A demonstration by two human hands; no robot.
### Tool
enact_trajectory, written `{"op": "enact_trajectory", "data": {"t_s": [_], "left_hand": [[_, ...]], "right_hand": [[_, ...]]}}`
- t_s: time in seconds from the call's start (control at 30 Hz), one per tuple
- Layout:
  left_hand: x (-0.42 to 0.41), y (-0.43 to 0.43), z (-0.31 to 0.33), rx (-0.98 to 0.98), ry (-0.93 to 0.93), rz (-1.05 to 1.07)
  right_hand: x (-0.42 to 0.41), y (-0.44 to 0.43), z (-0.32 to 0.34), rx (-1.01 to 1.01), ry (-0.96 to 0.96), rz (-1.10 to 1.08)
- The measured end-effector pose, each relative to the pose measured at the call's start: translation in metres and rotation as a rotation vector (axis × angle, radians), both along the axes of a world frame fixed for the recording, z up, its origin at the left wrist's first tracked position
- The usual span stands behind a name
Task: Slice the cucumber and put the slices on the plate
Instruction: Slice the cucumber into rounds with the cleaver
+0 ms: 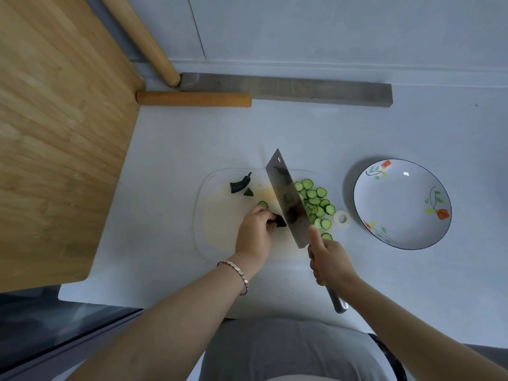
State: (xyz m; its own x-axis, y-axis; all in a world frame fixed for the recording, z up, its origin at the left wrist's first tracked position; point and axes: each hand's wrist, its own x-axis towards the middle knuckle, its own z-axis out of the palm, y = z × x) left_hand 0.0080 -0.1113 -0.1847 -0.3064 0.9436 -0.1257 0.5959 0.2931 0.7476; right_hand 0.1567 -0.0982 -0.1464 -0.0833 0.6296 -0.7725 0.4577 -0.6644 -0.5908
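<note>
Left hand pinching dark green cucumber end piece on translucent cutting board; right hand gripping steel cleaver, fingers wrapped round handle, beside pale green round slices; white floral plate sitting right.

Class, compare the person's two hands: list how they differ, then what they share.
The left hand pinches a dark cucumber piece on the cutting board; the right hand grips the cleaver by its handle. The left wrist wears a bracelet; the right wrist is bare. Both hands are curled round something.
</note>
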Motion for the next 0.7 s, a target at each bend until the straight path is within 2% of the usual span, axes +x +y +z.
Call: {"op": "enact_trajectory", "data": {"t_s": [0.1,0.17,0.3,0.37,0.4,0.47,0.53,0.6,0.7], "left_hand": [[-0.003,-0.001,0.004,-0.021,0.030,-0.024],[-0.005,-0.001,0.008,0.022,0.106,-0.007],[-0.007,0.005,0.027,0.370,0.250,0.074],[-0.006,0.015,0.041,0.491,0.283,-0.087],[-0.005,0.020,0.049,0.483,0.315,-0.214],[-0.003,0.033,0.061,0.282,0.395,-0.515],[-0.002,0.043,0.064,-0.080,0.439,-0.741],[0.000,0.051,0.061,-0.335,0.466,-0.866],[0.006,0.060,0.056,-0.463,0.445,-0.932]], "right_hand": [[0.015,0.010,0.013,0.034,-0.020,0.041],[0.028,0.016,0.021,0.173,-0.152,0.190],[0.044,0.027,0.034,0.411,-0.359,0.407],[0.048,0.031,0.034,0.455,-0.434,0.500],[0.049,0.032,0.034,0.468,-0.474,0.552],[0.051,0.034,0.034,0.501,-0.543,0.651],[0.051,0.035,0.034,0.541,-0.601,0.761],[0.051,0.037,0.034,0.601,-0.666,0.883],[0.051,0.041,0.031,0.657,-0.706,1.004]]}}
